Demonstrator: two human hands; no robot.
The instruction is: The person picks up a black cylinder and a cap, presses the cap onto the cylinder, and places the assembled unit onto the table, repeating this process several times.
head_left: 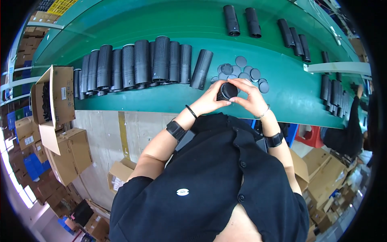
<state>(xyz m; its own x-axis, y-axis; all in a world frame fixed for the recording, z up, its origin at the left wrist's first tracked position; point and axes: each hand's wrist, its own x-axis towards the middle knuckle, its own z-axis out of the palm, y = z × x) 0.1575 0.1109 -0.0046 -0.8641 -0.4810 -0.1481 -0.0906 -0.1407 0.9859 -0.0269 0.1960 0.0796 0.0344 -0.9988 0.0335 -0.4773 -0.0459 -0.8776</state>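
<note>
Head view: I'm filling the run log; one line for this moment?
both hands hold black cylinder | round discs behind | green belt

A green conveyor belt (pixel 161 103) carried a row of black perforated tubes (pixel 137 66) lying side by side, a heap of round black caps (pixel 246 70), and further tubes (pixel 242 20) beyond.

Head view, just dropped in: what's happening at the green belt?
A person holds a short black tube between both hands, the left hand gripping its side and the right hand on its end. Just beyond lies a pile of round dark discs. A row of black mesh tubes lies side by side on the green belt. An open cardboard box sits at the left.
</note>
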